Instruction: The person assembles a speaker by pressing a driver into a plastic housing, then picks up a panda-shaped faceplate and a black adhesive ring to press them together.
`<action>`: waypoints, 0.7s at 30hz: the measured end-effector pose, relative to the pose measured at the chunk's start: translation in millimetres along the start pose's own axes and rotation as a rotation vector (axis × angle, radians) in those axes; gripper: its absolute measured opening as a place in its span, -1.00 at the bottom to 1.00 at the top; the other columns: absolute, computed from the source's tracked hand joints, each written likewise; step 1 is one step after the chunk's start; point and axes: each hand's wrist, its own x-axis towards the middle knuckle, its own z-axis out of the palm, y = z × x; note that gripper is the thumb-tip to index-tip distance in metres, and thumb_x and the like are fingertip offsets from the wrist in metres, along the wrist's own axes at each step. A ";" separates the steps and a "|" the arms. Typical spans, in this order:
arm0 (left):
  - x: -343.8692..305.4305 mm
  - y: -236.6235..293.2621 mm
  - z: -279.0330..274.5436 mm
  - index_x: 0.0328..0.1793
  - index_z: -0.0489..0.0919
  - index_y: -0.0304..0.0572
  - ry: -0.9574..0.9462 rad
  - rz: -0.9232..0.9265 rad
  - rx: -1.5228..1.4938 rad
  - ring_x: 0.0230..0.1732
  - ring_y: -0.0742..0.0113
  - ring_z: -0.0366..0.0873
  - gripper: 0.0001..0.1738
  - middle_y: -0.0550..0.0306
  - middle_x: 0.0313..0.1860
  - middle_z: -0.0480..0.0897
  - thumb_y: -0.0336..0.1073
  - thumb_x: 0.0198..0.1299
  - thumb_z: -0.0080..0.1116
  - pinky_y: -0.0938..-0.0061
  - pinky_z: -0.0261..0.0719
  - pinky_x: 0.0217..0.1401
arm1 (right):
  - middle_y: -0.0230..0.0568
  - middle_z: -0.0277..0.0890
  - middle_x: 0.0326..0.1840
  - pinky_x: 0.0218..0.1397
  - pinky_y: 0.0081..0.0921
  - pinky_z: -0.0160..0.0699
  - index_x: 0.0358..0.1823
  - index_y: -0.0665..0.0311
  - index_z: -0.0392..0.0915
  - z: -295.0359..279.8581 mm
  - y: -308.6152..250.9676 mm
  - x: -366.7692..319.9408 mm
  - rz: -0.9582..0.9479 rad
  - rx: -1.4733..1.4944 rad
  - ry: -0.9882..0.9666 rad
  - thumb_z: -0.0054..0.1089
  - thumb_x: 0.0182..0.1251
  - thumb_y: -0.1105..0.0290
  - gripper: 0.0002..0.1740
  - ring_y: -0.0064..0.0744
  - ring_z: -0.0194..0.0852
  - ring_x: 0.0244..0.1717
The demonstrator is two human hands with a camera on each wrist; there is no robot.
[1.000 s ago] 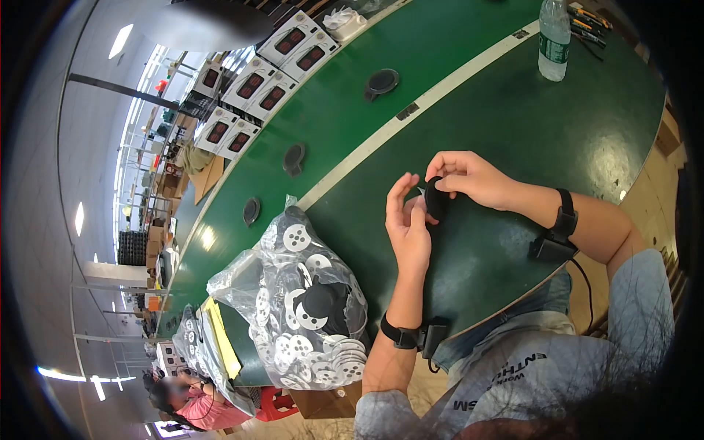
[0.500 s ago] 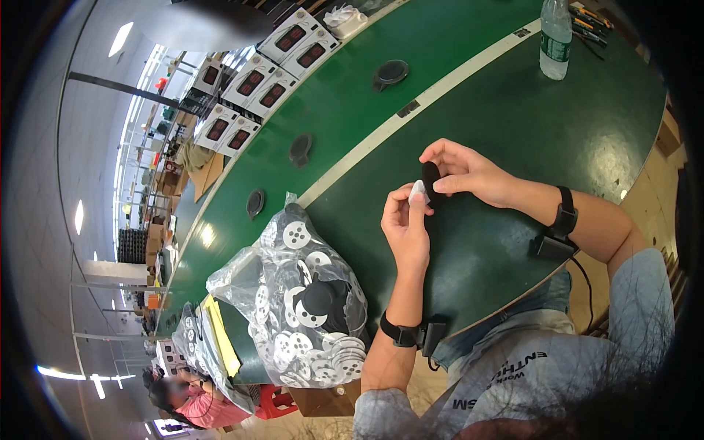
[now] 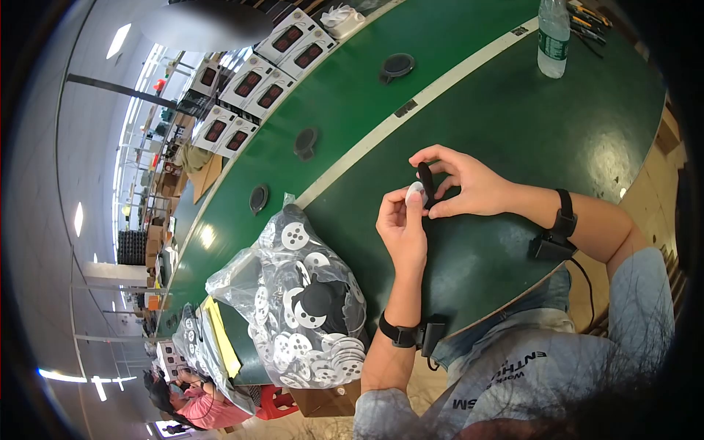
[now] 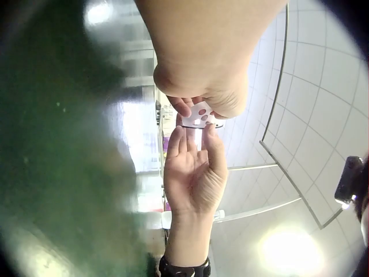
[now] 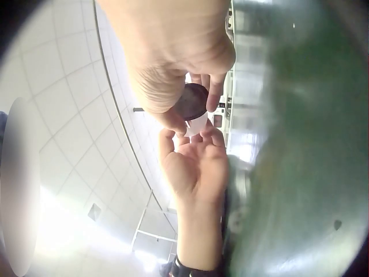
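Firstly, green table (image 3: 528, 139), frame-wide; clear bag (image 3: 273, 282) of discs, lower left of centre; right hand (image 3: 475, 185), gripping black disc (image 3: 426, 180), centre; left hand (image 3: 402, 233), just lower left, pinching white holed piece (image 3: 416, 193) beside it.

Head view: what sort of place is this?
Likely a factory assembly or packing line. A long green work surface runs through the room, with black round parts spaced along it. A clear bag full of white discs sits on it, and printed boxes are stacked along its far side.
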 end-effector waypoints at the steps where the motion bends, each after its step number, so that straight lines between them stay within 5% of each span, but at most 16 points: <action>1: -0.7 0.6 -0.1 -0.09 0.56 -0.29 0.003 0.005 0.008 -0.28 0.53 0.51 -0.86 0.18 -0.23 0.64 -0.34 0.43 0.18 0.60 0.48 -0.19 | -0.15 0.27 0.36 0.08 -0.41 0.64 0.38 0.24 0.29 1.1 -0.2 -0.5 0.011 -0.001 0.005 0.50 0.07 0.52 -0.18 -0.26 0.40 0.32; 8: -1.6 -1.1 -1.8 -0.07 0.60 -0.38 -0.025 0.080 0.074 -0.14 0.52 0.61 -0.89 0.10 -0.11 0.68 -0.47 0.36 0.24 0.63 0.59 -0.14 | -0.14 0.31 0.30 0.12 -0.41 0.63 0.39 0.22 0.28 -3.0 5.0 2.7 0.010 0.026 0.019 0.45 0.14 0.54 -0.23 -0.27 0.46 0.25; 21: -1.6 12.3 4.8 0.14 0.49 -0.38 0.039 0.040 0.075 -0.28 0.47 0.61 -0.74 0.01 -0.11 0.70 -0.50 0.36 0.17 0.60 0.53 -0.29 | -0.18 0.36 0.30 -0.04 -0.52 0.72 0.51 0.26 0.19 -4.8 -5.5 3.5 0.119 0.301 -0.118 0.33 0.27 0.52 -0.22 -0.47 0.53 0.05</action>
